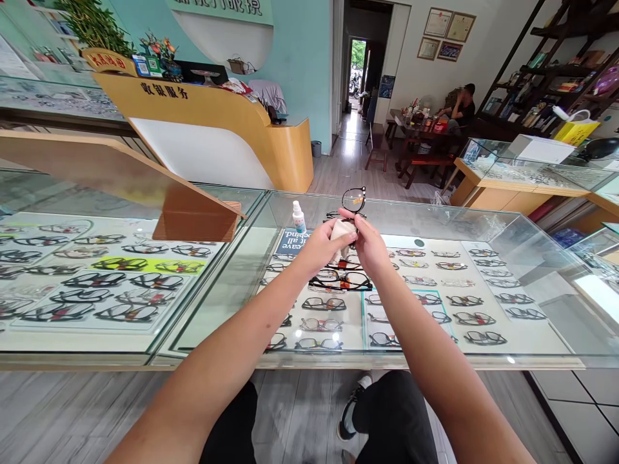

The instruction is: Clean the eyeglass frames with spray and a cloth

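My two hands meet above a glass display counter (242, 270). My left hand (322, 248) is closed round a pale cleaning cloth (342, 231). My right hand (368, 243) pinches a pair of black-framed glasses (354, 200), which stands up above both hands. The cloth is pressed against the lower part of the glasses. Several other pairs of glasses (341, 280) lie on the counter top right under my hands. A small white spray bottle (298, 218) stands on the glass just left of my left hand.
Rows of glasses fill the glass cases below. A wooden sloped stand (145, 187) sits on the counter to the left. A yellow reception desk (217, 122) lies beyond. A person (461, 106) sits at a table at the back right. More glass cases (532, 171) stand on the right.
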Demonstrator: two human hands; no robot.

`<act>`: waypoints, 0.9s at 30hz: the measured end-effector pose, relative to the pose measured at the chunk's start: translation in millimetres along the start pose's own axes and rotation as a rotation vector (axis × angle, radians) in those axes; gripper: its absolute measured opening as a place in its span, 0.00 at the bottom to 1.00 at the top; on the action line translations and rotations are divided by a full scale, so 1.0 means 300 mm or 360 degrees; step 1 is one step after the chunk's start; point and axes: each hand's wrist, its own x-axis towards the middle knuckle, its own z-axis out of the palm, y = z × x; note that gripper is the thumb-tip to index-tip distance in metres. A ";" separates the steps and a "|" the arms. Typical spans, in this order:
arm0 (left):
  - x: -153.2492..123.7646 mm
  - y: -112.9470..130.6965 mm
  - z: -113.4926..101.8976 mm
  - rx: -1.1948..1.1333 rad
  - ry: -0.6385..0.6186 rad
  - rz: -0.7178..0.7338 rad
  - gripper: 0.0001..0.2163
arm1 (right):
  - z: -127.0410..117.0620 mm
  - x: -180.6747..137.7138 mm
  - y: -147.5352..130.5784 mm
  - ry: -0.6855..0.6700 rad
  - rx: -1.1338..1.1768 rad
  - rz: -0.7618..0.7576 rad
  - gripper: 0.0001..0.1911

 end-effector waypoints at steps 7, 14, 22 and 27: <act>0.008 -0.018 0.007 0.0015 0.0129 0.0022 0.25 | 0.008 -0.004 0.010 -0.0076 -0.0149 -0.0058 0.24; 0.017 -0.031 0.002 -0.0011 0.0183 0.0083 0.25 | -0.007 0.002 0.012 -0.0038 -0.0204 -0.0048 0.24; 0.026 -0.033 0.000 -0.0250 0.0165 -0.0043 0.22 | -0.037 0.012 -0.012 0.0044 -0.0039 -0.0103 0.23; 0.026 -0.030 0.001 -0.0294 0.0122 -0.0086 0.20 | -0.045 0.019 -0.015 0.0051 0.0017 -0.0078 0.24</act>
